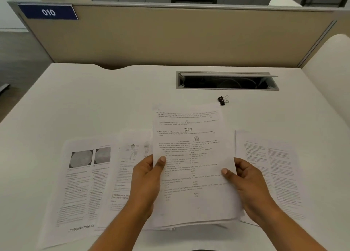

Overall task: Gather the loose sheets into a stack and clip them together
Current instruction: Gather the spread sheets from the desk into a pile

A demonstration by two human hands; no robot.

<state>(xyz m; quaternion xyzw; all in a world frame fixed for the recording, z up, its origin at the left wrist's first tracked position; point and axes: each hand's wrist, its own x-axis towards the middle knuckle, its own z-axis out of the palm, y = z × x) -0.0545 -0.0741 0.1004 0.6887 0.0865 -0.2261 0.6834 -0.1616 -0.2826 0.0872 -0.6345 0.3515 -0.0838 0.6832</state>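
A small stack of printed sheets [191,148] is held above the white desk, tilted towards me. My left hand [146,178] grips its left edge, thumb on top. My right hand [244,180] grips its right edge the same way. Loose sheets lie flat on the desk: one with two round photos [79,184] at the left, one with a body diagram [123,175] partly under my left hand, and one text page [272,171] at the right. A black binder clip [222,100] lies on the desk just beyond the stack's far right corner.
An open cable tray [227,82] is sunk into the desk behind the clip. A beige partition [170,36] with a blue "010" label [48,12] closes off the desk's far side. A white divider [329,61] stands at the right.
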